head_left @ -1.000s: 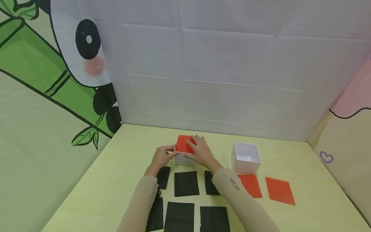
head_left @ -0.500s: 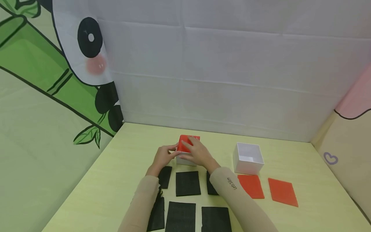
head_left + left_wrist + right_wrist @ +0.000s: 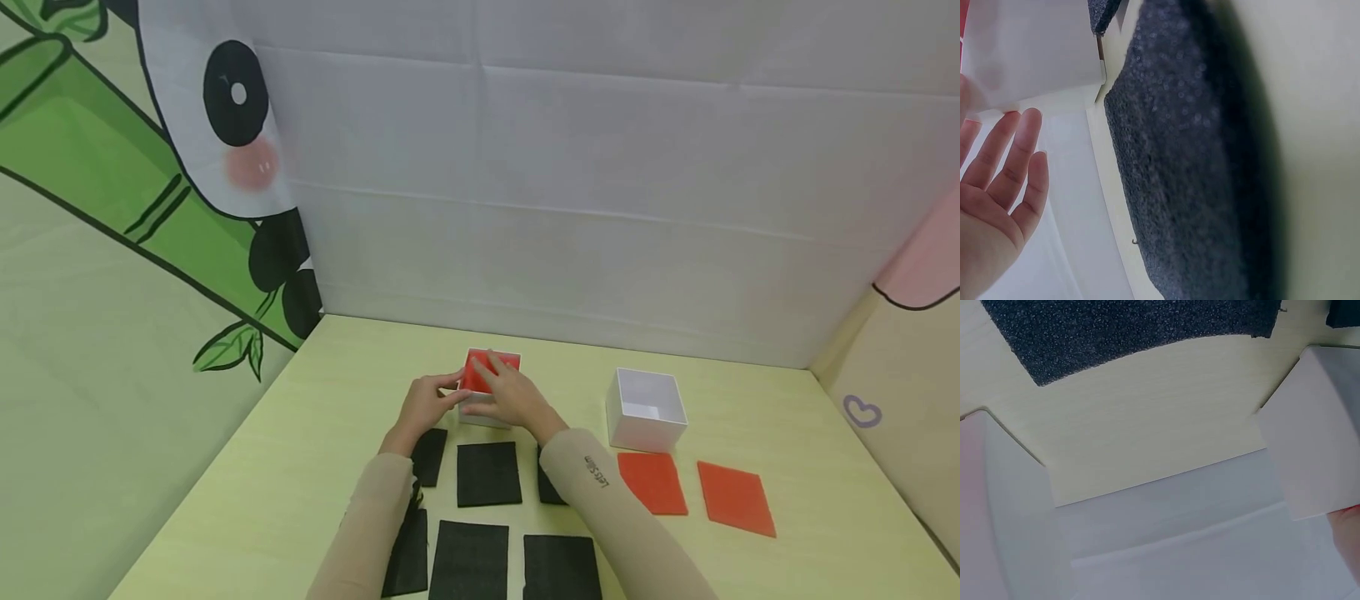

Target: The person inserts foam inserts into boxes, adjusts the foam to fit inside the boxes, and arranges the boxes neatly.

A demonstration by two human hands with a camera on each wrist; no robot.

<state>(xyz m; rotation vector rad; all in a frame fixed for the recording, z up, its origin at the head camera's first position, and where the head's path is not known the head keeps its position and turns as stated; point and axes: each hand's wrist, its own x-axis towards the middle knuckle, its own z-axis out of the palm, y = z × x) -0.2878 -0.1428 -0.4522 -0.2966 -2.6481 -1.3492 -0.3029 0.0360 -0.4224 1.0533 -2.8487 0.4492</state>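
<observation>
A small white box [image 3: 483,414] stands toward the back of the table, with a red foam sheet [image 3: 474,377] at its opening. Thumb and forefinger of my left hand [image 3: 422,412] hold the box at its left corner. In the left wrist view, the other fingers of the left hand [image 3: 1007,181] are extended beside the box wall [image 3: 1029,50]. My right hand [image 3: 513,394] lies over the red sheet, fingers spread and pressing on it, thumb along the box's front. Part of the sheet is hidden under those fingers.
A second white box [image 3: 647,410] stands open to the right. Two red foam sheets [image 3: 737,497] lie in front of it, one partly behind the right sleeve. Several black foam sheets [image 3: 489,474] lie in rows nearer the front. A white cloth [image 3: 570,208] hangs behind the table.
The red sheet has sunk lower into the box, so more of the white rim shows. My right hand has shifted slightly down and left over it; the left hand keeps its place.
</observation>
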